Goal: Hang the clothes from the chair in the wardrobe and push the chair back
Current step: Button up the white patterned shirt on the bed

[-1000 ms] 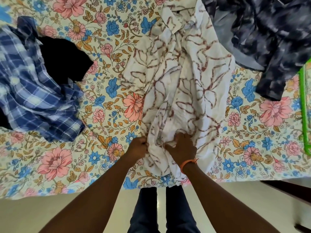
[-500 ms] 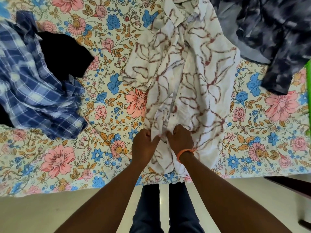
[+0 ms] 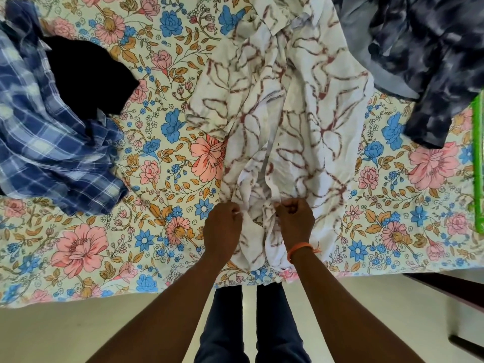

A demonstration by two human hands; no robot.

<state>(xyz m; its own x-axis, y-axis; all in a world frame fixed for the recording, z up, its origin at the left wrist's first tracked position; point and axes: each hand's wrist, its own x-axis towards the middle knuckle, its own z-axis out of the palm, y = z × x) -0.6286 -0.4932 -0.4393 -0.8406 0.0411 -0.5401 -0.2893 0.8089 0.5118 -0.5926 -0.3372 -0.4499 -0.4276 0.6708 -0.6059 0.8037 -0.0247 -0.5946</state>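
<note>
A white shirt with a brown leaf print (image 3: 301,106) lies lengthwise on the flowered bedsheet (image 3: 162,142), collar at the far end. My left hand (image 3: 222,233) pinches its left front edge near the hem. My right hand (image 3: 294,221), with an orange band on the wrist, grips the right front edge beside it. A blue checked shirt (image 3: 44,142) with a black garment (image 3: 86,74) on top lies at the left. A dark blue mottled shirt (image 3: 429,61) lies at the top right.
A bright green bar, perhaps a hanger (image 3: 478,163), lies at the bed's right edge. The bed's near edge runs across the lower middle, with pale floor (image 3: 78,334) below it. A dark piece of furniture (image 3: 450,286) shows at the lower right.
My two hands have moved apart a little, each drawing one front edge of the white shirt sideways near the hem. The view has shifted slightly.
</note>
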